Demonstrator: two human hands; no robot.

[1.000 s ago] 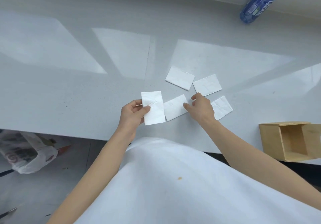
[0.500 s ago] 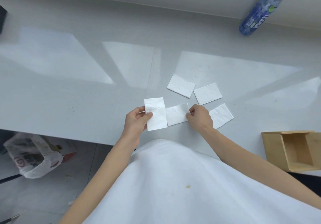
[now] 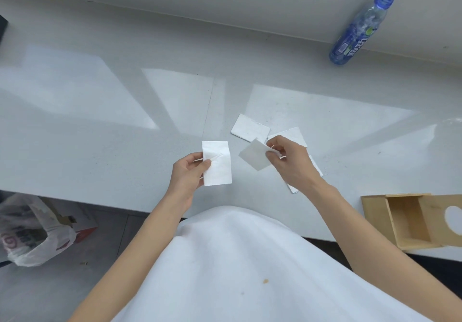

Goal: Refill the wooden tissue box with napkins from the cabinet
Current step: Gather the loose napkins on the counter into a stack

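Observation:
My left hand (image 3: pixel 186 175) pinches a white folded napkin (image 3: pixel 218 169) upright over the grey counter (image 3: pixel 100 134). My right hand (image 3: pixel 291 163) holds a second napkin (image 3: pixel 253 157) by its corner, lifted off the counter and tilted. Three more folded napkins lie flat behind and under my right hand: one far (image 3: pixel 250 128), one partly hidden by my fingers (image 3: pixel 293 135), one mostly hidden beneath my wrist (image 3: pixel 316 169). The wooden tissue box (image 3: pixel 375 209) lies at the counter's front right, its lid slid aside, its inside empty.
A blue plastic bottle (image 3: pixel 360 31) stands at the back right against the wall. A white plastic bag (image 3: pixel 30 234) sits on the floor below the counter's front edge at left. A dark object (image 3: pixel 3 28) shows at the far left edge.
My right hand has picked the middle napkin up off the counter and raised it. The left hand keeps holding its napkin in about the same place.

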